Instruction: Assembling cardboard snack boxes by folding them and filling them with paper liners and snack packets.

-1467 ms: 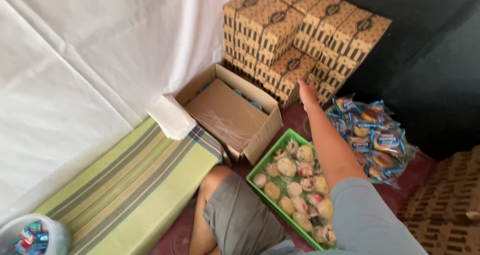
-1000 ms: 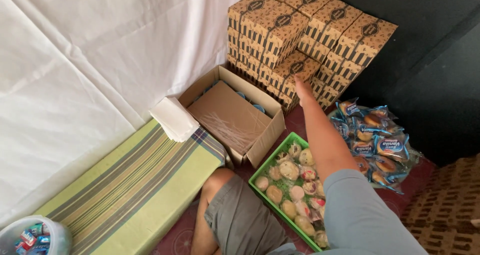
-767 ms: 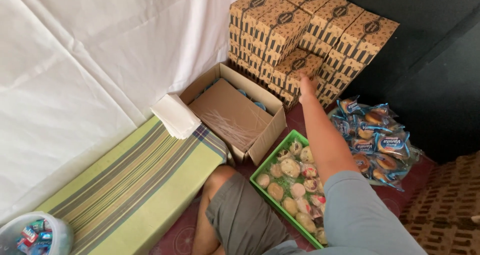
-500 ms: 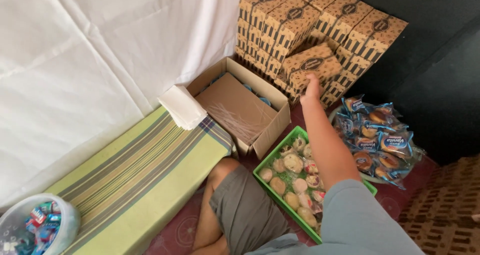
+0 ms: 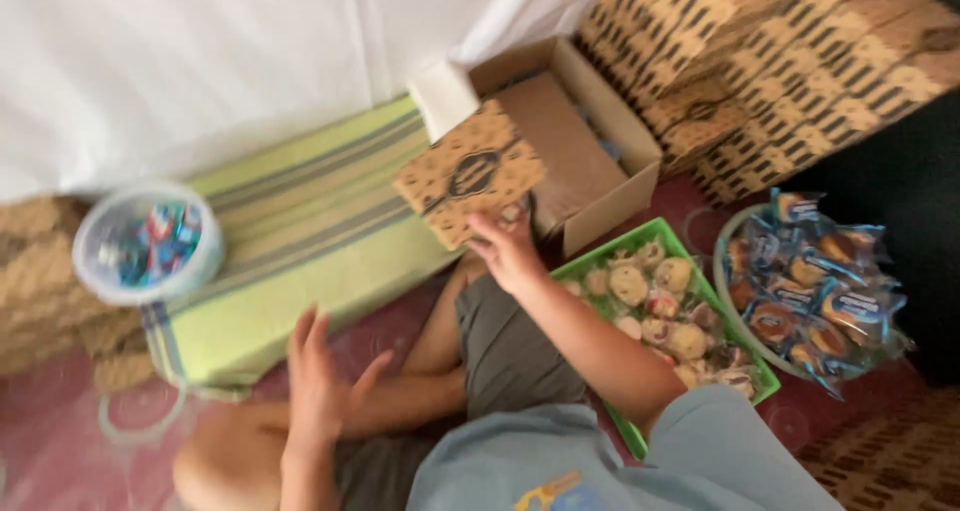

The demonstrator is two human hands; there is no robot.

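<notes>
My right hand (image 5: 505,249) grips the lower edge of a flat brown patterned box (image 5: 470,173) and holds it in the air over my lap, in front of an open cardboard carton (image 5: 590,151). My left hand (image 5: 322,376) hovers open above my left knee, fingers spread, holding nothing. A stack of the same patterned boxes (image 5: 760,81) stands at the upper right. The picture is motion-blurred.
A green tray (image 5: 745,356) of wrapped round pastries lies by my right leg. Right of it sits a bowl of blue-wrapped cakes (image 5: 815,291). A green striped cushion (image 5: 290,241) lies to the left, with a clear bowl of small sweets (image 5: 148,241) on it. White cloth hangs behind.
My right hand has pulled one patterned box off the stack and brought it back toward my lap. The view has swung left and down, and my left hand has come into sight.
</notes>
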